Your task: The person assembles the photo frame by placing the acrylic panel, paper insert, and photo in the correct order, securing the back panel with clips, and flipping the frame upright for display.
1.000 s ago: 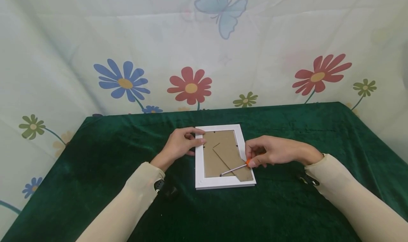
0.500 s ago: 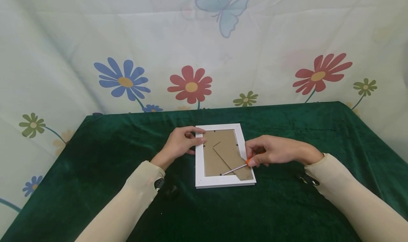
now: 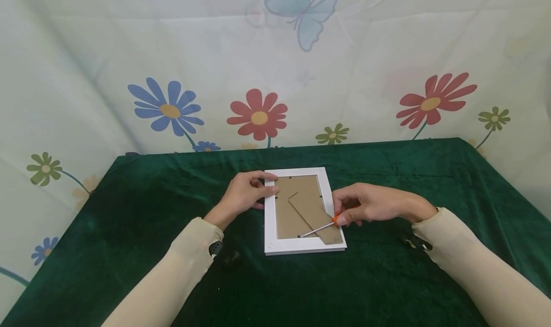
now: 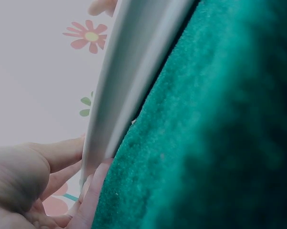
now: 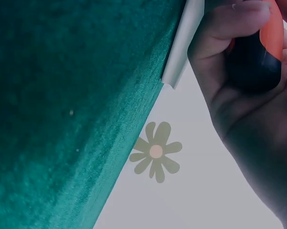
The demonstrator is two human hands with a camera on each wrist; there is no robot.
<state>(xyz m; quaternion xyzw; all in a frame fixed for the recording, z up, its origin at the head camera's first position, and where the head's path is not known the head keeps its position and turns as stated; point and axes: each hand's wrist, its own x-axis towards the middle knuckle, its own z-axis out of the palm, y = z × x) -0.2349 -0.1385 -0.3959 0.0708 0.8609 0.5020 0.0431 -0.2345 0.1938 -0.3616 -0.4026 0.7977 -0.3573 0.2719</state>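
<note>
A white picture frame [image 3: 269,222] lies face down, its brown backing board [image 3: 297,186] and folded stand [image 3: 316,210] showing. Small dark tabs sit along the inner edge. My left hand [image 3: 241,193] grips the frame's left side near the top, thumb on the upper face; in the left wrist view, fingers reach under the rim. Beyond the frame's right edge, my right hand [image 3: 372,202] holds a screwdriver [image 3: 317,229] by its orange and black handle [image 5: 272,28]. The screwdriver's shaft slants over the stand. Its tip is at a dark tab on the backing's lower edge; contact is too small to tell.
Dark green velvet cloth [image 3: 172,193] covers the table under the frame. Behind it hangs a pale curtain [image 3: 206,45] printed with flowers and a butterfly. A dark strap or device [image 3: 215,248] is on the left wrist, another [image 3: 416,243] on the right.
Both hands, the frame and the screwdriver keep nearly the same places. The whole view shifts only by a few pixels.
</note>
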